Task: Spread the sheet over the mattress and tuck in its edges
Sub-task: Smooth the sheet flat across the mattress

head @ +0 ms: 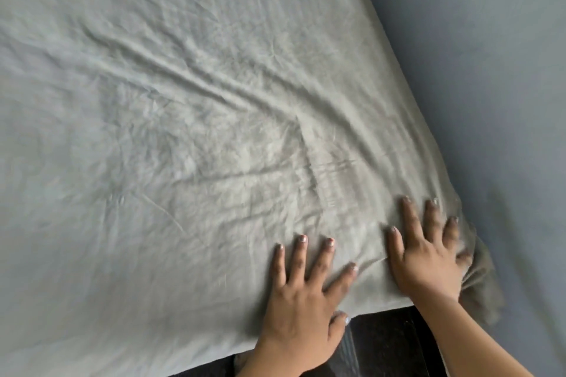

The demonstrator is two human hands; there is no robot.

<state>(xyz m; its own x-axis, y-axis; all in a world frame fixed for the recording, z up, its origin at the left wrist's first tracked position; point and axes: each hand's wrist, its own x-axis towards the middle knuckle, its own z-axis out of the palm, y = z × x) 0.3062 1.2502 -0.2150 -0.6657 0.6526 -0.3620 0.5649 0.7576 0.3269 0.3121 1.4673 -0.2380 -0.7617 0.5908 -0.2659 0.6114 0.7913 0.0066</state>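
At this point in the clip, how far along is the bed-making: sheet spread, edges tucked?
Spreading looks done: the sheet covers the whole visible mattress top, though long creases still cross it. In hand: the left hand and right hand press flat, fingers spread, near the corner by the wall. Left: fabric bunches loosely at that corner, apparently untucked; the near edge's tuck cannot be judged.

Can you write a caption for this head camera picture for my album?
Both hands, left and right, press flat on a wrinkled grey sheet near the bed corner by the wall.
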